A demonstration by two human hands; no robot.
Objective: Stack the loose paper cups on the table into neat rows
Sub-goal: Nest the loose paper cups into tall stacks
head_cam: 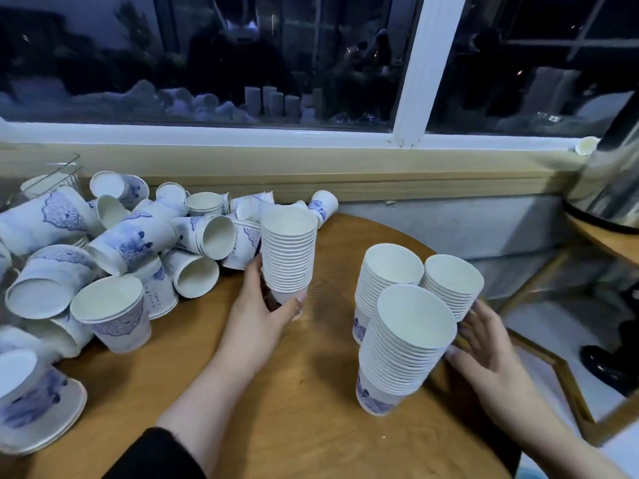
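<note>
Stacking is midway: your left hand (266, 305) grips a cup stack (288, 254) mid-table, your right hand (484, 337) rests open against three finished stacks (408, 326). Next, set it alongside them.

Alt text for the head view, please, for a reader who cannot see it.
The left hand grips a tall cup stack on a wooden table; the right hand touches three finished stacks. Loose cups lie heaped at left.
</note>
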